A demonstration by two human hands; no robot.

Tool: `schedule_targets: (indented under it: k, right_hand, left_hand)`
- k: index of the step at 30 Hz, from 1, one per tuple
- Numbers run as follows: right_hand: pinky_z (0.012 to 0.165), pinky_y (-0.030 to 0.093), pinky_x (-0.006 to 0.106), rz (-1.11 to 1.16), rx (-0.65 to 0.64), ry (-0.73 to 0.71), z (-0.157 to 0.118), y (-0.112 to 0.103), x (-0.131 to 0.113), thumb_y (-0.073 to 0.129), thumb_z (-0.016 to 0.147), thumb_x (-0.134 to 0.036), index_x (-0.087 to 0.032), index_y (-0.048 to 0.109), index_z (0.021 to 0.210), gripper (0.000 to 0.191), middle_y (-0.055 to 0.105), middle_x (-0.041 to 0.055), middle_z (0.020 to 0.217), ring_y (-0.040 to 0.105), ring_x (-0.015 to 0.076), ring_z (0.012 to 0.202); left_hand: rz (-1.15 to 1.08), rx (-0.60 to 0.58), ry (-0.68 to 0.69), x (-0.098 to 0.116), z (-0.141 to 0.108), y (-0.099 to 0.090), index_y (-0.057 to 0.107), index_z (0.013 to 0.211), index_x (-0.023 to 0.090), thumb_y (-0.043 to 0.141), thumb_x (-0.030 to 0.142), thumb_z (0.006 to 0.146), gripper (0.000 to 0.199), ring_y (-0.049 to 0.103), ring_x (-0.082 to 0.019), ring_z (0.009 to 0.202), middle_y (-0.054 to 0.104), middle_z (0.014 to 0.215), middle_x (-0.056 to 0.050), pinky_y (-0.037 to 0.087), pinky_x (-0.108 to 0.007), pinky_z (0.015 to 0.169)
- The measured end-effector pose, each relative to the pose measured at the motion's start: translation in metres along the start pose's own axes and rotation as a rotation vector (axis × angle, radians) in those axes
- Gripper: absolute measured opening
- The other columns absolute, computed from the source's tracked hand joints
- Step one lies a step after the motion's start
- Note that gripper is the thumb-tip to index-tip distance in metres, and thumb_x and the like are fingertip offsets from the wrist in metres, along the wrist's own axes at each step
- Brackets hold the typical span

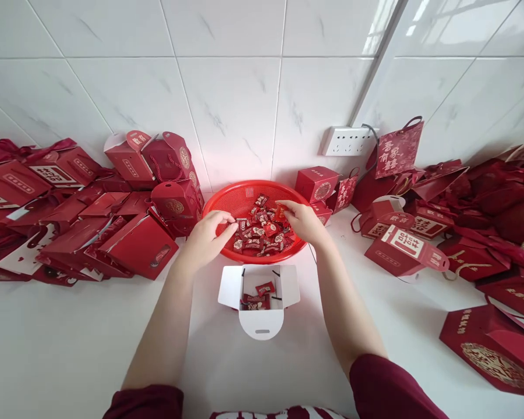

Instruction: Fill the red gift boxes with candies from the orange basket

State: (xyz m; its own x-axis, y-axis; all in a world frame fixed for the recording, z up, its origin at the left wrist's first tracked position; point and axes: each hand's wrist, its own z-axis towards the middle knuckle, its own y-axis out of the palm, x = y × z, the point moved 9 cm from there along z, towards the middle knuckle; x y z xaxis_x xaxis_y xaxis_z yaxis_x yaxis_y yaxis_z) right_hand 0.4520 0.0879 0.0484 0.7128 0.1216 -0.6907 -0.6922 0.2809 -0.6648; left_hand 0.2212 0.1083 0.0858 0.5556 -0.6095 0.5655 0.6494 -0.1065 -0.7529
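Note:
A red plastic basket (220, 192) holds a heap of wrapped candies (255, 231) in dark red wrappers. My left hand (210, 234) is over the basket's left rim, its fingers loosely curled and the thumb apart from them, with nothing seen between. At the basket's right side, my right hand (304, 222) pinches a bright orange-red wrapped candy (281, 213). Just in front of the basket stands an open gift box (261, 326), its white flaps folded outward. Several red candies (257, 301) lie inside it.
Red gift boxes (140, 244) are piled on the left side of the white counter (253, 378). More boxes and bags (475, 256) crowd the right. A small stack of red boxes (317, 185) stands behind my right hand. A power strip (347, 141) is fixed to the tiled wall.

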Motion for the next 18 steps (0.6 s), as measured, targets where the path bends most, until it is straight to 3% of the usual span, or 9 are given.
schedule_targets:
  k: [3, 5, 7, 9, 11, 14, 18]
  right_hand:
    - [0.085, 0.051, 0.031, -0.087, -0.039, 0.055, 0.001, 0.011, 0.008, 0.047, 0.092, -0.021, -0.023, 0.064, 0.120, 0.033, 0.074, 0.0054, 0.105, 0.067, 0.0221, 0.098]
    - [0.084, 0.050, 0.031, -0.164, 0.040, 0.077, 0.003, 0.010, 0.010, 0.047, 0.092, -0.020, -0.021, 0.064, 0.115, 0.029, 0.072, 0.0077, 0.106, 0.066, 0.0234, 0.098]
    - [0.087, 0.049, 0.031, -0.200, 0.121, 0.026, 0.007, 0.008, 0.002, 0.045, 0.092, -0.017, -0.019, 0.063, 0.112, 0.027, 0.069, 0.0104, 0.112, 0.064, 0.0235, 0.100]
    - [0.088, 0.047, 0.030, -0.190, 0.094, -0.076, 0.013, 0.015, -0.015, 0.043, 0.092, -0.015, -0.017, 0.064, 0.108, 0.027, 0.068, 0.0107, 0.113, 0.064, 0.0228, 0.101]
    - [0.086, 0.046, 0.029, -0.184, -0.046, -0.175, 0.021, 0.032, -0.034, 0.045, 0.091, -0.014, -0.018, 0.065, 0.106, 0.026, 0.070, 0.0092, 0.110, 0.064, 0.0222, 0.099]
    - [0.081, 0.046, 0.028, -0.244, -0.392, -0.286, 0.026, 0.072, -0.057, 0.048, 0.090, -0.013, -0.018, 0.068, 0.105, 0.026, 0.073, 0.0078, 0.104, 0.065, 0.0209, 0.094]
    - [0.074, 0.048, 0.029, -0.465, -0.827, -0.293, 0.010, 0.127, -0.051, 0.066, 0.076, -0.009, -0.021, 0.072, 0.100, 0.028, 0.073, 0.0077, 0.097, 0.068, 0.0237, 0.089]
  left_hand:
    - [0.023, -0.122, -0.062, -0.022, -0.003, 0.009, 0.065, 0.104, 0.022, 0.051, 0.046, 0.094, 0.030, 0.064, -0.023, 0.106, 0.068, 0.116, -0.005, 0.049, -0.038, 0.098]
    - [0.030, -0.154, -0.085, -0.031, -0.007, 0.009, 0.067, 0.106, 0.023, 0.052, 0.048, 0.094, 0.031, 0.064, -0.023, 0.107, 0.069, 0.116, -0.005, 0.050, -0.037, 0.096]
    - [0.033, -0.185, -0.095, -0.038, -0.012, 0.008, 0.068, 0.108, 0.025, 0.055, 0.050, 0.092, 0.033, 0.064, -0.023, 0.109, 0.069, 0.118, -0.004, 0.051, -0.035, 0.094]
    - [0.038, -0.249, -0.101, -0.043, -0.016, 0.009, 0.072, 0.107, 0.029, 0.061, 0.055, 0.087, 0.035, 0.064, -0.023, 0.110, 0.068, 0.122, -0.002, 0.052, -0.033, 0.091]
    - [0.041, -0.319, -0.106, -0.049, -0.018, 0.012, 0.076, 0.102, 0.031, 0.066, 0.058, 0.082, 0.035, 0.064, -0.023, 0.110, 0.066, 0.126, 0.000, 0.053, -0.032, 0.089]
    - [0.047, -0.361, -0.085, -0.054, -0.019, 0.014, 0.078, 0.100, 0.033, 0.067, 0.055, 0.082, 0.031, 0.064, -0.023, 0.112, 0.066, 0.127, 0.002, 0.053, -0.033, 0.092]
    - [0.074, -0.350, -0.044, -0.056, -0.018, 0.015, 0.078, 0.102, 0.032, 0.066, 0.053, 0.084, 0.030, 0.063, -0.025, 0.116, 0.066, 0.129, 0.001, 0.050, -0.037, 0.100]
